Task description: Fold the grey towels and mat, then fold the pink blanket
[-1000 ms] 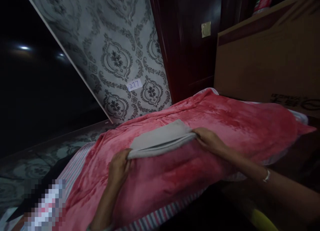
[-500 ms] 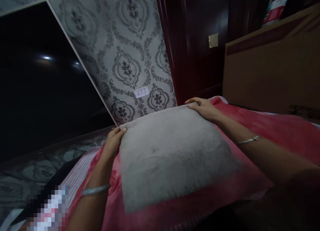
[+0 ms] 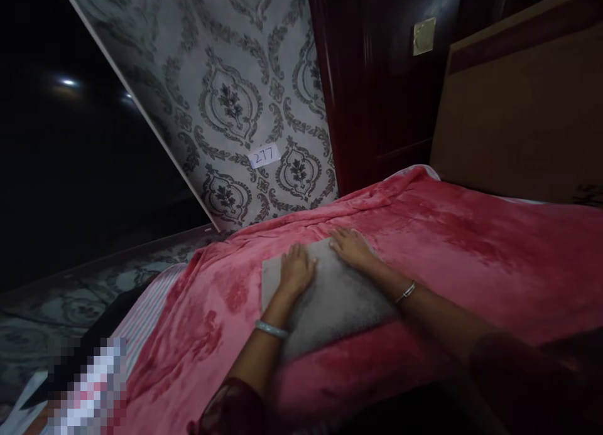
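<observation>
A grey, plush-looking rectangular cloth (image 3: 330, 303) lies flat on a pink-red blanket (image 3: 471, 247). My left hand (image 3: 298, 272) rests palm down on the cloth's far left part, fingers stretched out. On its far right corner lies my right hand (image 3: 351, 248), also flat with the fingers extended. Neither hand grips anything. My forearms cover parts of the cloth's left and right sides, and its near edge is slightly blurred.
A large black screen panel (image 3: 70, 171) stands at the left against patterned wallpaper (image 3: 230, 105). A paper label (image 3: 264, 155) reads 277. Dark red wood panelling (image 3: 377, 96) and a big cardboard box (image 3: 522, 108) stand behind the blanket at the right.
The grey cloth, earlier held up by its two far corners, is now down on the blanket. Both hands have let go of the corners and lie flat on it.
</observation>
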Tool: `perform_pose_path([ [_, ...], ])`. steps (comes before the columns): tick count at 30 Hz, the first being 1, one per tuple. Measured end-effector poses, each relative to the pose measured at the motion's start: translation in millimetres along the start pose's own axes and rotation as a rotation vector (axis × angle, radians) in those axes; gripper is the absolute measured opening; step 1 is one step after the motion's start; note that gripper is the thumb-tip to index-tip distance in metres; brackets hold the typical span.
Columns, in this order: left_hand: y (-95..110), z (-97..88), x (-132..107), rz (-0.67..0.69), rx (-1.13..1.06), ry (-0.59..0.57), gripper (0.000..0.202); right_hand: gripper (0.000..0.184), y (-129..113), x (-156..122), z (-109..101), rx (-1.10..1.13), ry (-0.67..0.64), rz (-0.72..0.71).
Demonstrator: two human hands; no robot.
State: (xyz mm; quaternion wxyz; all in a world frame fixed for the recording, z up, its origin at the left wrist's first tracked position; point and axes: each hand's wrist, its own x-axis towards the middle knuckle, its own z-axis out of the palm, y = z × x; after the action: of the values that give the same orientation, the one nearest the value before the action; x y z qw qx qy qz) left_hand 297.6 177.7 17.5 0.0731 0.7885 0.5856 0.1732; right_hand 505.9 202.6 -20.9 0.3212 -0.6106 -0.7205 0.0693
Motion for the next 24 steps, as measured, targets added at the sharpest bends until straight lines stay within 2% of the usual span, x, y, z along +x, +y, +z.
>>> perform_pose_path([
  [3, 10.0, 27.8, -7.6, 0.091, 0.229, -0.036, 0.063, 0.052, 3.5, -12.0, 11.9, -0.172, -0.04, -0.03],
  [6, 7.6, 34.5, -11.7, 0.087, 0.297, -0.049, 0.067, 0.052, 8.2, -17.7, 15.4, -0.212, -0.061, -0.032],
  [9, -2.0, 25.5, -10.4, 0.024, 0.34, -0.069, 0.072, 0.053, 9.8, -16.6, 14.4, -0.196, -0.073, -0.033],
  [13, -26.6, 9.2, -12.3, -0.118, 0.389, -0.078, 0.072, 0.053, 11.1, -14.1, 15.0, -0.206, -0.063, -0.041],
  [17, -55.0, -4.2, -25.9, -0.216, 0.381, -0.083, 0.067, 0.05, 14.3, -13.9, 20.2, -0.146, -0.043, -0.036],
  [19, -64.4, -11.2, -33.1, -0.24, 0.395, -0.08, 0.065, 0.049, 16.1, -13.1, 22.3, -0.041, -0.03, -0.02],
  [22, -62.6, -22.3, -36.6, -0.231, 0.477, -0.054, 0.061, 0.05, 19.0, -6.9, 20.6, 0.239, 0.036, 0.047],
  [24, -45.2, -27.3, -31.2, -0.228, 0.499, -0.024, 0.06, 0.055, 20.3, 1.6, 15.4, 0.358, 0.099, 0.095],
])
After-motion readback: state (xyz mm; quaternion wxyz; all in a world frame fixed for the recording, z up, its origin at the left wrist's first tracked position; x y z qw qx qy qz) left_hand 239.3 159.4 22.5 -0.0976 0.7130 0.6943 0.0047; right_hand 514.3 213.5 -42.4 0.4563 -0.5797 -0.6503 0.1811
